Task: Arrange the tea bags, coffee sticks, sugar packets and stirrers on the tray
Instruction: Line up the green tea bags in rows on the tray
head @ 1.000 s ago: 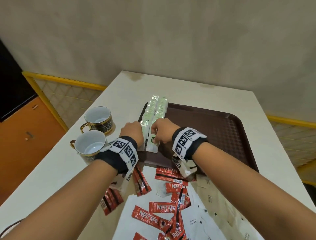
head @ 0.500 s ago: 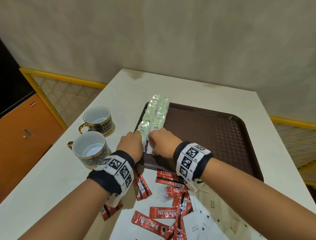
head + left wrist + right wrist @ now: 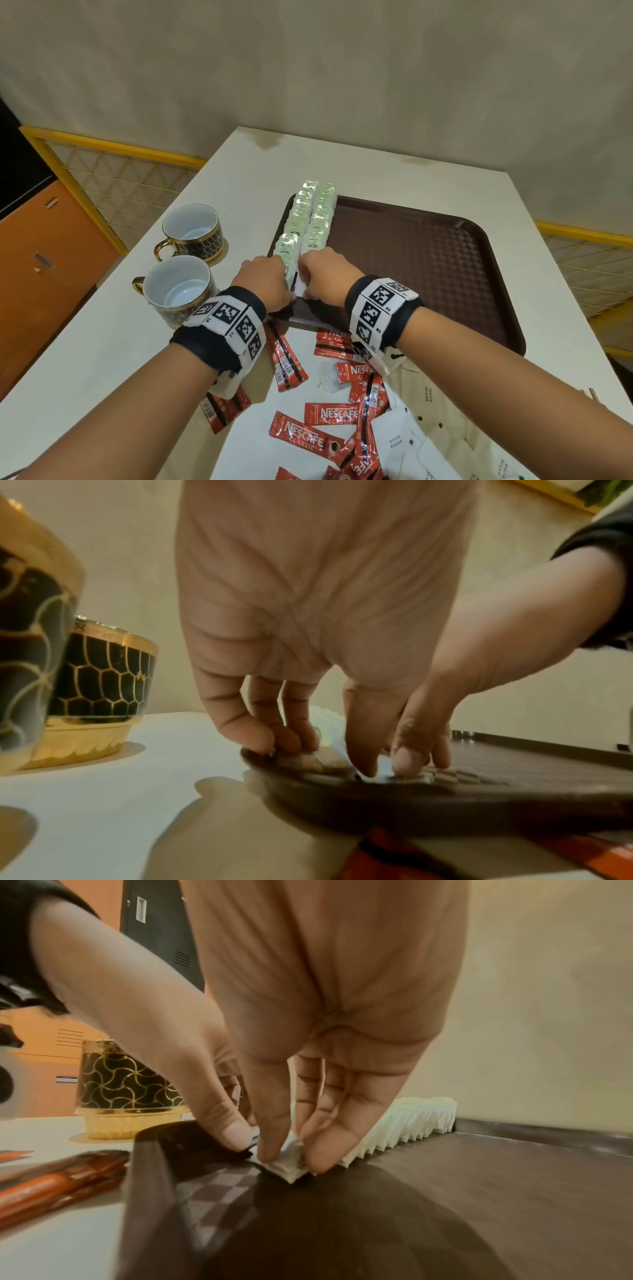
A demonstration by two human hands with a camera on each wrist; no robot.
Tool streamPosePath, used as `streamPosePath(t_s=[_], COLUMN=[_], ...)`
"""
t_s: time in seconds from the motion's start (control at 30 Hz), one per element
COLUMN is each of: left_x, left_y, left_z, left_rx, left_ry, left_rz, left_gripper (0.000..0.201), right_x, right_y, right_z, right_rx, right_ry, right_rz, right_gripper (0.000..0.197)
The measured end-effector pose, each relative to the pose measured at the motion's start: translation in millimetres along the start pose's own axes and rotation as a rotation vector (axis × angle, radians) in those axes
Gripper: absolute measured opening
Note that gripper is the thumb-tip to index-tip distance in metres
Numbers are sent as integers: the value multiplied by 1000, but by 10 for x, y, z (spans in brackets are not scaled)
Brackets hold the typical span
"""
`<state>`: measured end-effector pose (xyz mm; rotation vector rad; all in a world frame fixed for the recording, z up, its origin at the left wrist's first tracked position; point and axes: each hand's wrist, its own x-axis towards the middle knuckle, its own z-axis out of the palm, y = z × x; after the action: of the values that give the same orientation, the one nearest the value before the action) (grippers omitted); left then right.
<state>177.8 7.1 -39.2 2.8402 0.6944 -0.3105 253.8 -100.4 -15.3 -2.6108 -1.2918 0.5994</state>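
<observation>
The tray [image 3: 428, 267] lies ahead of me, its long side running from 9 to 3 o'clock, most of its floor bare. Along its 9 o'clock edge my tea bags [image 3: 310, 219] stand in two rows whose long axis runs from 6 to 12 o'clock, away from me. At the near end of those rows sit both hands. My right hand [image 3: 322, 274] pinches the nearest tea bag [image 3: 287, 1164], thumb and fingertips curled on its lower corner, against the right-hand row. My left hand [image 3: 265, 282] is at 9 o'clock of it, fingers curled down onto the end bag of the left row; I think it grips that bag, though the wrist view is blurred there. The coffee sticks [image 3: 329, 414] and sugar packets [image 3: 424, 404] lie loose at 6 o'clock, off the tray, nearer my right hand. I judge the next reach goes back toward me.
</observation>
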Motion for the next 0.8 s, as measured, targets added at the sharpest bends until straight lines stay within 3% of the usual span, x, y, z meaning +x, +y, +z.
streamPosePath(t_s=[0.43, 0.57, 0.7, 0.8], left_x=[-31, -59, -304, -601], left_y=[42, 48, 61, 152], left_z=[-3, -59, -159, -186], left_rx=[81, 67, -41, -120], left_ry=[71, 49, 77, -39], left_rz=[23, 58, 196, 355], left_gripper=[26, 33, 31, 19], right_x=[43, -37, -487, -924], right_y=[-2, 49, 164, 237], right_z=[62, -21, -244, -307], right_rx=[-19, 54, 241, 191], right_ry=[19, 21, 29, -109], right_rz=[32, 13, -22, -31], right_gripper=[16, 20, 13, 10])
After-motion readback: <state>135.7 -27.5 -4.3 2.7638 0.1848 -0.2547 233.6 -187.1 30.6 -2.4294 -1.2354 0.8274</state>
